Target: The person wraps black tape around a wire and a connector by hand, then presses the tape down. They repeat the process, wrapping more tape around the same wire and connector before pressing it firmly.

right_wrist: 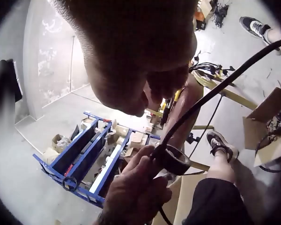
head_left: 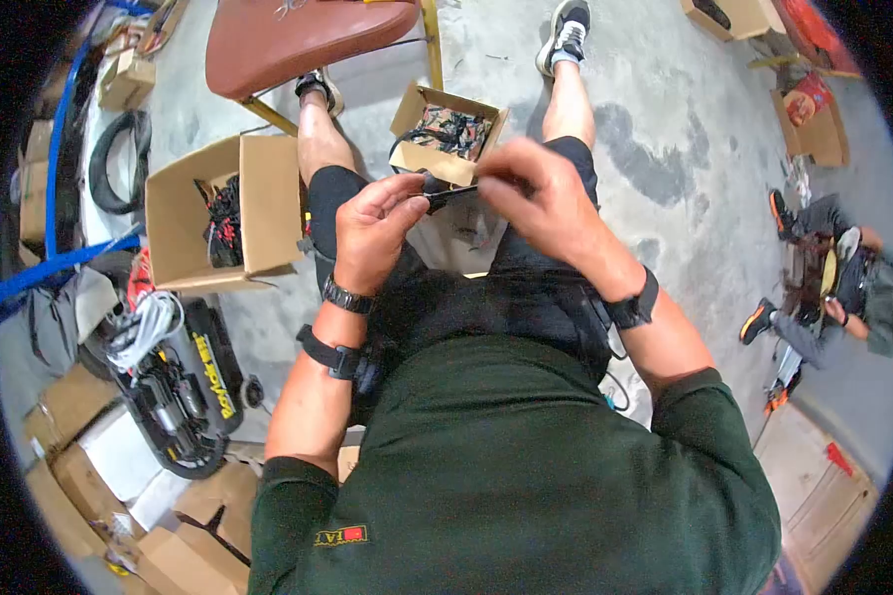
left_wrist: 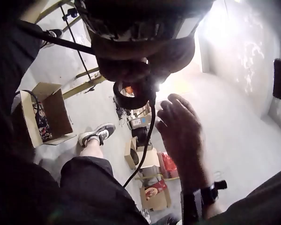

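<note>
Thumb and fingers of my left hand (head_left: pixel 372 228) (right_wrist: pixel 133 190) pinch a black ring-shaped piece (right_wrist: pixel 185 167) (left_wrist: pixel 130 102) with a thin black cable (right_wrist: pixel 210 95) (left_wrist: pixel 148 150) attached. The cable hangs from it in a curve. Close beside it, my right hand (head_left: pixel 556 208) (left_wrist: pixel 185 138) is raised with loosely bent fingers and nothing visibly gripped; in the head view its fingers blur. Whether its fingertips touch the cable cannot be told. Beyond the hands, a small open carton (head_left: pixel 434 162) on the floor holds patterned packets and black cable.
A larger open carton (head_left: pixel 273 203) with dark bundled items stands at the left, near a brown-topped stool (head_left: pixel 308 45). Blue shelving (head_left: pixel 64 149) and black equipment (head_left: pixel 184 387) lie farther left. Another person (head_left: pixel 848 278) sits at the far right.
</note>
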Tool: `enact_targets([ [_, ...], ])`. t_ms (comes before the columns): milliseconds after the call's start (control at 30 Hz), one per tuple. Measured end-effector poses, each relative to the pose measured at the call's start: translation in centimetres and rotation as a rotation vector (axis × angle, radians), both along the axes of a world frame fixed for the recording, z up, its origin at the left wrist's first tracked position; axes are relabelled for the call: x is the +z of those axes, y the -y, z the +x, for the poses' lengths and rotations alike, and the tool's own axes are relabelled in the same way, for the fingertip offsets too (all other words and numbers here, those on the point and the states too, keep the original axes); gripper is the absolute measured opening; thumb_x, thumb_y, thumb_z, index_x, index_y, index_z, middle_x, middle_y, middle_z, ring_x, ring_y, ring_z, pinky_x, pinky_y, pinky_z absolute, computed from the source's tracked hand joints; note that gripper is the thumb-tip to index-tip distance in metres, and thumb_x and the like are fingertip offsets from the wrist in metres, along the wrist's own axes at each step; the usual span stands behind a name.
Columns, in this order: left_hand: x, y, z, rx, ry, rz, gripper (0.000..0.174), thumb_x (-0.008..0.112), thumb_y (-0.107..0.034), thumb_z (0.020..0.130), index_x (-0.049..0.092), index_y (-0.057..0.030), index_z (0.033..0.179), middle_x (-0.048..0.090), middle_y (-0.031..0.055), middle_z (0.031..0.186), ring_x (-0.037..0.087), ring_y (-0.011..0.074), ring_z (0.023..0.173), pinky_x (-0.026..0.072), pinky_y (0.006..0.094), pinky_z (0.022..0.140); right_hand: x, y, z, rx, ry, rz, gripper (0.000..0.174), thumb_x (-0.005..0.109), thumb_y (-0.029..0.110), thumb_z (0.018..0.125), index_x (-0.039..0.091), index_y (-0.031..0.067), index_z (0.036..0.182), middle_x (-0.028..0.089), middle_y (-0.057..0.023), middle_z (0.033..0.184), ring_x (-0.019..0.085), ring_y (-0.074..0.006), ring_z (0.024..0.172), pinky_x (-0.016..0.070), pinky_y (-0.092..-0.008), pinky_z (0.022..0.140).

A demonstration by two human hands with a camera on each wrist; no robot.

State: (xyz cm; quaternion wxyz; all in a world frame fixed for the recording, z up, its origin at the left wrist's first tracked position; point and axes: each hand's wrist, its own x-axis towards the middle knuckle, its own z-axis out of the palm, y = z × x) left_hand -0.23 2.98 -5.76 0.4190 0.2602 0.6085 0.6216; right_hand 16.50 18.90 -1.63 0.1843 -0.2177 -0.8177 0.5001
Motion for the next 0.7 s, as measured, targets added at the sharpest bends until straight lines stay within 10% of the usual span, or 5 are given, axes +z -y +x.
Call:
enact_targets([
  [100, -0.5, -0.2, -0.6, -0.001, 0.099, 0.010, 0.028, 0.067, 0.003, 0.088, 0.065, 0.0049, 0.116, 0.069, 0.0079, 0.104, 0.065, 0.0121, 0.091, 0.0533, 0.0252, 0.082, -3.2, 2.3, 1.6, 0.197, 0.006, -0.031, 0.025, 0.069, 0.014, 0.084, 0.066, 0.0017, 0.105, 0.067, -0.0173, 0.100, 0.067, -0.0299, 0.091, 0.0532, -0.0360, 0.078],
  [133, -0.2, -0.3, -0.4, 0.020, 0.078, -0.038, 0.028, 0.067, 0.002, 0.088, 0.064, 0.0047, 0.117, 0.069, 0.0074, 0.102, 0.065, 0.0118, 0.089, 0.0527, 0.0244, 0.081, -4.7, 3.0, 1.9, 0.210, 0.122, -0.066, 0.042, 0.068, 0.016, 0.087, 0.058, 0.0052, 0.126, 0.064, -0.0170, 0.113, 0.066, -0.0277, 0.097, 0.0529, -0.0356, 0.083],
  [267, -0.1, -0.7, -0.4, -0.006, 0.094, -0.109, 0.029, 0.069, -0.007, 0.090, 0.064, 0.0020, 0.117, 0.068, 0.0012, 0.092, 0.059, 0.0051, 0.074, 0.0458, 0.0179, 0.063, -8.0, 3.3, 1.1, 0.196, -0.007, -0.708, 0.076, 0.071, 0.020, 0.089, 0.029, 0.0095, 0.152, 0.049, -0.0117, 0.135, 0.057, -0.0224, 0.108, 0.0499, -0.0367, 0.093],
  [400, 0.9, -1.0, 0.2, -0.028, 0.137, -0.129, 0.026, 0.069, -0.010, 0.091, 0.065, 0.0012, 0.114, 0.064, -0.0014, 0.078, 0.049, 0.0023, 0.051, 0.0360, 0.0174, 0.043, -8.8, 2.6, -1.9, 0.213, -0.320, -0.880, 0.070, 0.072, 0.014, 0.087, 0.038, 0.0083, 0.148, 0.058, -0.0079, 0.119, 0.058, -0.0141, 0.095, 0.0521, -0.0317, 0.083],
  [700, 1.5, -0.6, -0.2, -0.102, -0.064, -0.236, 0.011, 0.074, -0.003, 0.084, 0.067, -0.0008, 0.091, 0.064, 0.0001, 0.072, 0.051, 0.0038, 0.051, 0.0383, 0.0180, 0.044, -9.2, 2.9, -1.6, 0.276, -0.027, -1.079, 0.053, 0.074, 0.019, 0.087, 0.050, 0.0034, 0.131, 0.067, -0.0047, 0.094, 0.062, -0.0109, 0.082, 0.0502, -0.0258, 0.066],
])
